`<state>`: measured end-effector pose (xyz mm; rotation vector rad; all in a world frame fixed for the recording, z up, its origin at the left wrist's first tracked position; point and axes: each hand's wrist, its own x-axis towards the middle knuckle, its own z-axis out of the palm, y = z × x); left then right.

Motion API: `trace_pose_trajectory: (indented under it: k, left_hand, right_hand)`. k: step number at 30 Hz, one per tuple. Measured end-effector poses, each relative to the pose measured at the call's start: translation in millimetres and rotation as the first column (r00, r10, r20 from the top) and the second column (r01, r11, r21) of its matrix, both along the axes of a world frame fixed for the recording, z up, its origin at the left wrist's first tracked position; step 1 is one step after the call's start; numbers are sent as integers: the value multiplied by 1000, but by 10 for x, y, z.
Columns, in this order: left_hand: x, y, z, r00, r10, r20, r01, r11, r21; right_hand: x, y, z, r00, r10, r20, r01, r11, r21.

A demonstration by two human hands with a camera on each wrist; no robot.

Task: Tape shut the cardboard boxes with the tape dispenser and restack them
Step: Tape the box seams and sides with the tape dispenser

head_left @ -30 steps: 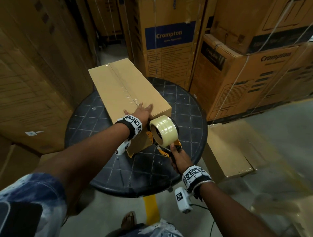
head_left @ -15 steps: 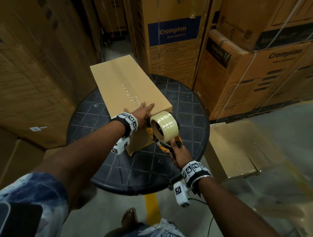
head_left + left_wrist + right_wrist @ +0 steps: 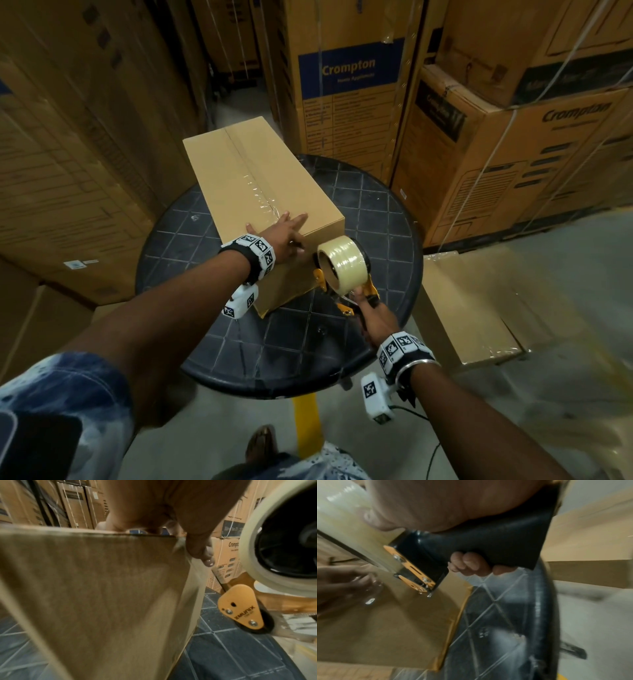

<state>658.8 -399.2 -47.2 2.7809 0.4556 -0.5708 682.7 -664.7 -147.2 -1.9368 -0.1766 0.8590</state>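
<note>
A long plain cardboard box (image 3: pixel 253 185) lies on a round black table (image 3: pixel 376 222), with clear tape along its top seam. My left hand (image 3: pixel 284 233) lies flat with straight fingers on the box's near end; in the left wrist view its thumb (image 3: pixel 199 547) hangs over the near face (image 3: pixel 102 595). My right hand (image 3: pixel 371 317) grips the black handle (image 3: pixel 488 545) of an orange tape dispenser (image 3: pixel 342 270). The dispenser's roll of clear tape (image 3: pixel 344 265) sits against the box's near end face. The dispenser's front roller (image 3: pixel 243 609) hangs just above the table.
Tall printed cartons (image 3: pixel 346 85) stand close behind and to the right (image 3: pixel 513 154) of the table, and more stacks line the left (image 3: pixel 68 154). Another plain box (image 3: pixel 466 308) lies on the floor at the right. A yellow floor line (image 3: pixel 306 425) runs under the table's near edge.
Both hands have held nearly the same pose. The dispenser has stayed at the box's near end, and the view has shifted slightly.
</note>
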Motion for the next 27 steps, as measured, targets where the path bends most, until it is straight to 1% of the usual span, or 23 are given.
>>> trace_pose_trajectory:
  k: [3,6,8,11,17,18,21,23,27]
  left_hand:
    - [-2,-14,-24,1000,-23,11,22,997,78]
    - [1,-49,-2,994,-110,-7,108,971,215]
    - [14,-84,11,988,-153,-22,152,937,316]
    - [23,-127,15,977,-209,-38,205,878,433]
    - [79,-163,27,956,-287,-62,271,780,564]
    - [107,-160,26,957,-284,-60,267,778,569]
    - [196,-112,8,971,-234,-48,225,823,521]
    - [218,-89,-18,975,-219,-33,205,837,507]
    - [182,-105,-103,982,-171,83,115,882,456]
  right_hand:
    - [81,-177,-91,1000,-22,-18,21,998,-59]
    - [144,-244,-147,998,-39,-39,37,998,-47]
    - [146,-263,-85,998,-53,-45,52,998,-28]
    - [129,-274,28,993,-77,-94,78,997,2]
    - [132,-319,100,986,-94,-137,100,994,39]
    - [133,-325,121,985,-88,-146,95,995,43]
    - [141,-357,160,985,-83,-152,90,995,41]
    - [147,-386,159,986,-81,-148,88,995,42]
    - [138,-433,188,987,-82,-141,91,994,56]
